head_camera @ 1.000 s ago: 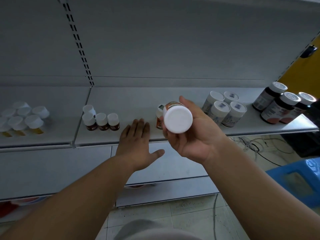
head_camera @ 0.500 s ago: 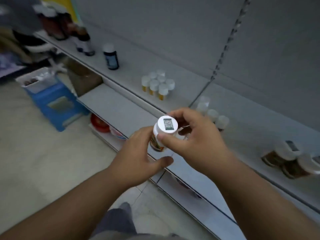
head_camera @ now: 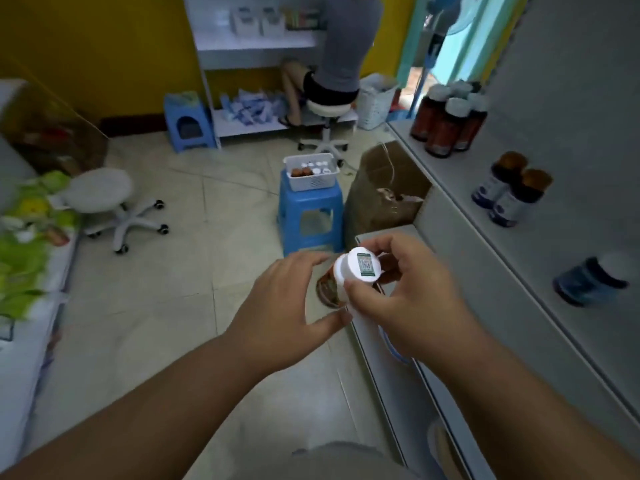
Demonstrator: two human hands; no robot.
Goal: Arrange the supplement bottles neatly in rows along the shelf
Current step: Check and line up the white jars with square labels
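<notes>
My right hand (head_camera: 412, 299) grips a white-capped supplement bottle (head_camera: 364, 265) with a green code sticker on its lid, held in the air in front of the shelf edge (head_camera: 450, 237). A second white cap and a brown bottle body (head_camera: 328, 289) show pressed against it on the left. My left hand (head_camera: 287, 306) curls around that brown body, fingers above and thumb below. On the shelf stand tall dark brown bottles (head_camera: 446, 123), two blue-labelled bottles (head_camera: 509, 195) and a blurred dark blue jar (head_camera: 588, 280).
A white basket (head_camera: 310, 183) with more bottles sits on a blue stool (head_camera: 310, 216) ahead. An open cardboard box (head_camera: 384, 199) stands beside it against the shelf. A white rolling stool (head_camera: 104, 199) is at left. A person (head_camera: 341, 57) sits at the far shelves.
The view has swung left from the shelf to the room. My left hand came off the shelf edge and closed on the bottles that my right hand carries.
</notes>
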